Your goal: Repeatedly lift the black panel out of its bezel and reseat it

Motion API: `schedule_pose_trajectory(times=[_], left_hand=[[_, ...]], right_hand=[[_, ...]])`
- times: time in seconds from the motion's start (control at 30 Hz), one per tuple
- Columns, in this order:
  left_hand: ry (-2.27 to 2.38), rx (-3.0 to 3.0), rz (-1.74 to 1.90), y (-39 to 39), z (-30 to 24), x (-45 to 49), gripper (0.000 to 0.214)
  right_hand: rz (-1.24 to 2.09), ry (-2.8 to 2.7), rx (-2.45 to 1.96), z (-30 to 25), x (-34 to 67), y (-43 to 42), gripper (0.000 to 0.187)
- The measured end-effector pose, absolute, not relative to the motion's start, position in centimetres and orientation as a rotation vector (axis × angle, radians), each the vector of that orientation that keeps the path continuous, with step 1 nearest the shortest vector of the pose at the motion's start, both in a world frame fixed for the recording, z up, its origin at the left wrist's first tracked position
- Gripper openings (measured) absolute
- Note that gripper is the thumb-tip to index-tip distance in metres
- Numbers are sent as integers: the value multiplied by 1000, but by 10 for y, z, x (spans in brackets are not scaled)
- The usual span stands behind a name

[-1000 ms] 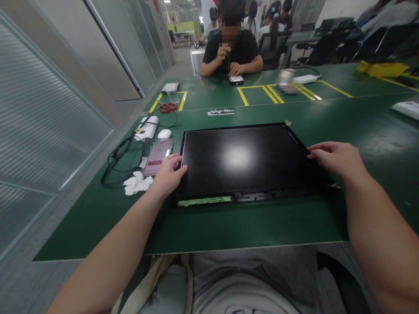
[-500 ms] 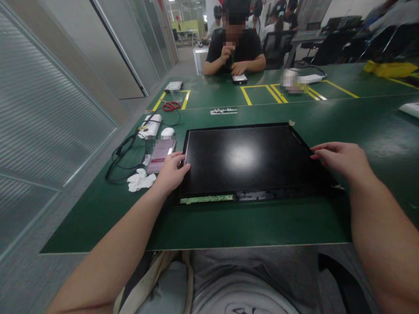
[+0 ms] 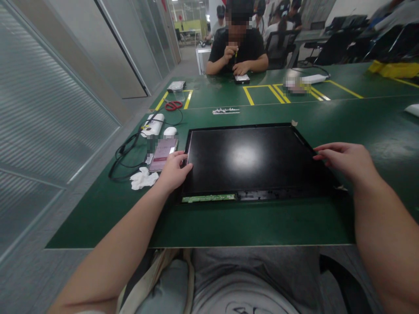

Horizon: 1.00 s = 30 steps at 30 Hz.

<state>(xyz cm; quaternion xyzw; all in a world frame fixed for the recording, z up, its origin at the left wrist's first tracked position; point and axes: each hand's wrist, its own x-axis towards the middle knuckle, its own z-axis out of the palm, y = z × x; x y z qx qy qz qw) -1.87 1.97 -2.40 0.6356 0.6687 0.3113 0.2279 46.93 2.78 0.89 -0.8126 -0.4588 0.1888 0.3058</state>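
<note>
Black rectangular flat display panel (image 3: 262, 163) lay face up on smooth green tabletop (image 3: 262, 226). Left hand (image 3: 175, 172) gripped panel's left edge, thumb over front; right hand (image 3: 348, 159) held panel's right edge between narrowed fingertips. Long thin green circuit strip (image 3: 208, 198) lay along panel's near edge, toward left. Pink-screened rectangular phone (image 3: 163, 157) and crumpled white tissue (image 3: 143, 179) lay left of panel.

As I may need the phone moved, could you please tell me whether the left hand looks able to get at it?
Probably yes: the phone lies close by the left hand with nothing visible between them, though that hand touches the screen panel.
</note>
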Motion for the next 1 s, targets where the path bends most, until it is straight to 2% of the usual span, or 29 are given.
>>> schedule_pose_trajectory(times=[0.4, 0.63, 0.87, 1.0], left_hand=[[1835, 1868, 844, 21, -28, -21, 32], [1806, 2004, 758, 17, -22, -18, 52], [1650, 2270, 596, 5, -7, -18, 49], [1414, 2391, 554, -3, 2, -15, 55]], right_hand=[[519, -1178, -2127, 8, 468, 27, 32], [504, -1237, -2096, 7, 470, 27, 35], [500, -1203, -2146, 9, 469, 27, 33], [472, -1205, -2164, 6, 469, 28, 33]])
